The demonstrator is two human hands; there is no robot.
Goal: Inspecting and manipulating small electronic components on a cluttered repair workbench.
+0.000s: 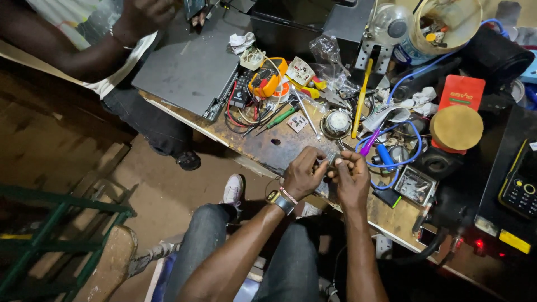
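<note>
Fingers of left hand (303,172) and right hand (351,174) pinch narrowly on 1 small metallic part (327,163), held between both hands at frame centre, just above the workbench (279,146) edge; the part is too small to identify. A watch (279,200) sits on the left wrist. Just above the hands: a round speaker (336,123), screwdrivers (291,114). Further up: a yellow multimeter (267,78), a grey laptop (190,70). Right: a blue cable (391,165). Upper left: another person's arm (84,53).
</note>
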